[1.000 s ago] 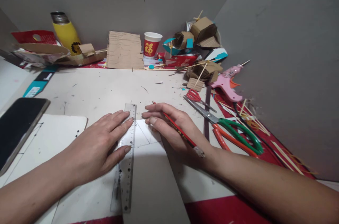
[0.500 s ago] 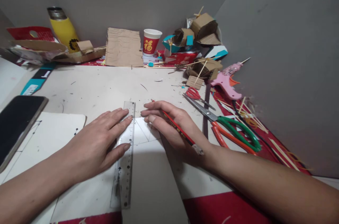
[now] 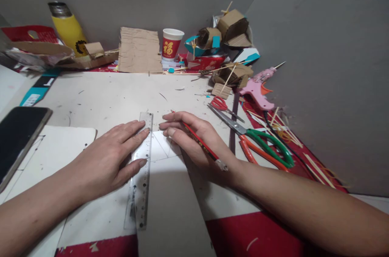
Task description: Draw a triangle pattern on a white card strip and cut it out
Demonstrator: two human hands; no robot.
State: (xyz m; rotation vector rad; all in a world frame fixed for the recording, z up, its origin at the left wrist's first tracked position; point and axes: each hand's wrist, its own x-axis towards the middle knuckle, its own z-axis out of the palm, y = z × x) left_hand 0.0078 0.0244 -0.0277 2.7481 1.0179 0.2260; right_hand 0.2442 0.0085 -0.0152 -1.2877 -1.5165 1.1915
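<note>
Left hand [image 3: 106, 157] lies across ruler [image 3: 141, 192] on white card [image 3: 170, 208], fingers extended, unclenched; right hand's [image 3: 197, 159] fingers grasp pencil [image 3: 202, 144] (red-and-black barrel). Large scissors [image 3: 240, 128] lie right.

Phone [image 3: 22, 139] cut off by left edge; left fingers [image 3: 139, 138] cover part of ruler [image 3: 141, 186]; digits illegible.
</note>
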